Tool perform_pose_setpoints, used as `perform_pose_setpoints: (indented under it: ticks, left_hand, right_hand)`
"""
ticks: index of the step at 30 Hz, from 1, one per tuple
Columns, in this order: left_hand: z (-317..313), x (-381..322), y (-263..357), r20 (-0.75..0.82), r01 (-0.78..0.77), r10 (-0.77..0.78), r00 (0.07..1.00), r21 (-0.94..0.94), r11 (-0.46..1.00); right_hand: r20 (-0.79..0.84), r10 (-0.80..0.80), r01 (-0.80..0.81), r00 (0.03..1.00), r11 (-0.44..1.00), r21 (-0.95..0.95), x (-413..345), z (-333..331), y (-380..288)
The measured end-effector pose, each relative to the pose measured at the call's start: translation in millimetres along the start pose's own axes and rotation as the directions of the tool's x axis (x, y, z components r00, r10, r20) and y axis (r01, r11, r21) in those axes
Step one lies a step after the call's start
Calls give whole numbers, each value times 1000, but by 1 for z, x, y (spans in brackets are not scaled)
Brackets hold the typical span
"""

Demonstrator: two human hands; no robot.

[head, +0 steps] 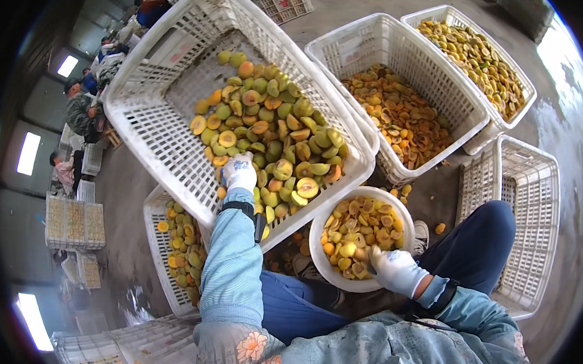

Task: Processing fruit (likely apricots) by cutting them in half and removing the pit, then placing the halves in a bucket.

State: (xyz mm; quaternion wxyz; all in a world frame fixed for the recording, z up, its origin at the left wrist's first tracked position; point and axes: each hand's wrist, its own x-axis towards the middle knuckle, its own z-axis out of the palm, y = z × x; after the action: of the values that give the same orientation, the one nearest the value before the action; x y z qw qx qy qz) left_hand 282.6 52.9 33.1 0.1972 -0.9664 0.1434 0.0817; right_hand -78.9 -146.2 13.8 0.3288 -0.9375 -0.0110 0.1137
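Observation:
A tilted white plastic crate (133,94) holds green and orange stone fruit (268,114), apricots or small peaches, many of them halves. My left hand (240,172), in a white knit glove, reaches over the crate's near side and touches the fruit at the pile's near left edge. Its fingertips are hidden, so whether it grips a piece cannot be told. Between my legs stands a round white tub (320,267) full of yellow fruit halves (358,228). My right hand (395,268), also gloved, is at the tub's near right rim. Its fingers are blurred against the fruit.
To the right are a crate of orange halves (402,117), another full crate (478,63) and a white crate (526,229) beside my knee. Another fruit crate (160,268) sits under the tilted one. Loose fruit (440,228) lies on the floor. Several people (82,111) sit far left.

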Motion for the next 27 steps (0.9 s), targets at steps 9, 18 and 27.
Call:
perform_pose_setpoints:
  ticks: [9, 18, 27]
  left_hand:
    - [-21, -37, -9, -255, -177, -114, 960, -871, 458]
    - [-49, -185, 45, -34, 151, 196, 980, -513, -845]
    - [-37, -256, 102, -178, -118, 14, 984, -709, -695]
  right_hand:
    - [-282, 91, -9, 955, 960, 280, -4, -23, -25]
    - [-262, 40, 45, 964, 950, 310, -32, -33, -59]
    - [-312, -19, 71, 950, 985, 156, -17, -36, -88]
